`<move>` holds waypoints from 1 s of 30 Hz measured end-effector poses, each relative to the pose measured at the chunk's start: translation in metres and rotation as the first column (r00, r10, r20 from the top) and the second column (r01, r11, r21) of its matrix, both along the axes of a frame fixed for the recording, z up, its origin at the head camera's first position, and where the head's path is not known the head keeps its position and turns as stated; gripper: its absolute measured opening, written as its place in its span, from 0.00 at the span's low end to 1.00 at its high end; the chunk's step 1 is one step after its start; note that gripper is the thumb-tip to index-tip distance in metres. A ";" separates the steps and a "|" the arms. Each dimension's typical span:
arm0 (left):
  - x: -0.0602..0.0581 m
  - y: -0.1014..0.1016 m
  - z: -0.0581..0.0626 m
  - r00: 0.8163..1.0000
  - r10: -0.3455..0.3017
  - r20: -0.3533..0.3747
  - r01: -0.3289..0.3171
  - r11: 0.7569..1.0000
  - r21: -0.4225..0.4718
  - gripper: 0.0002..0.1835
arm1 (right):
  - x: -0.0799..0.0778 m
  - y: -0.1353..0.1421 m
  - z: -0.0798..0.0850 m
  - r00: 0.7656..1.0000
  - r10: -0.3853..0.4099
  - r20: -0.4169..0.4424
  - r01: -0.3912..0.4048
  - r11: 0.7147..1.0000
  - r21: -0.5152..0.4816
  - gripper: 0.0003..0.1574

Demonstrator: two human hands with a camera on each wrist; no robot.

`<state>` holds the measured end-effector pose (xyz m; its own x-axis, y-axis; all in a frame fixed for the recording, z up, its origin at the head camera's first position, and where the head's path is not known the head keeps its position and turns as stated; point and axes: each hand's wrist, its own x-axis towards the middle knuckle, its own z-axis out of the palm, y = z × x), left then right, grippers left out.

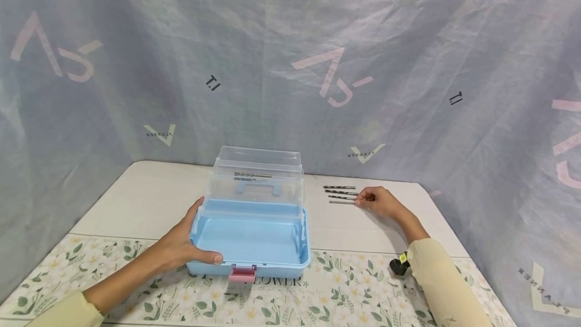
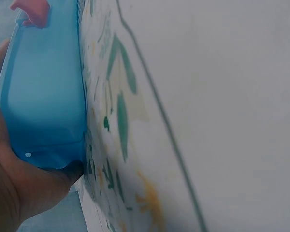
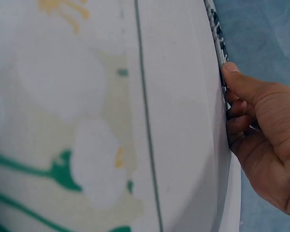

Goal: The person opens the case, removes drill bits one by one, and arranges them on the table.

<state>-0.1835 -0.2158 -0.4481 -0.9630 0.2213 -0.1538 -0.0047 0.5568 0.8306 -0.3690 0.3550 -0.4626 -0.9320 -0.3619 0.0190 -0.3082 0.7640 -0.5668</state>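
A light blue plastic box (image 1: 290, 270) with a pink latch (image 1: 242, 274) stands with its clear lid (image 1: 258, 155) raised. My left hand (image 1: 183, 241) grips its left end, thumb over the front rim; the left wrist view shows the thumb low against the blue wall (image 2: 46, 96). To the right of the box, several metal drill bits (image 1: 339, 187) lie in a row on the white tabletop. My right hand (image 1: 379, 202) is at their right ends, pinching the shank of the nearest drill bit (image 1: 341, 203) between thumb and finger. In the right wrist view, the thumb (image 3: 239, 79) is on a shank.
Other drill bits (image 1: 252, 175) show in the clear upper part of the box. A flowered cloth (image 1: 150, 281) covers the table's front half. A grey printed curtain (image 1: 272, 64) hangs behind and beside the table. A small black device (image 1: 399, 265) sits at the right sleeve.
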 end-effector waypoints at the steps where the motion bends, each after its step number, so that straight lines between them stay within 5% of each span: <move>1: 0.000 0.000 0.000 1.000 -0.001 -0.001 0.001 1.000 -0.002 0.91 | 0.000 0.000 0.000 1.000 -0.001 -0.001 0.001 1.000 -0.001 0.07; 15: -0.001 0.000 -0.001 1.000 -0.007 -0.001 0.007 1.000 0.000 0.91 | -0.008 -0.010 0.014 0.999 0.030 -0.027 -0.032 0.997 -0.067 0.09; 30: 0.000 0.001 -0.001 1.000 -0.002 -0.017 0.002 1.000 -0.022 0.91 | -0.016 -0.065 0.055 0.991 0.129 -0.034 -0.133 0.977 -0.166 0.15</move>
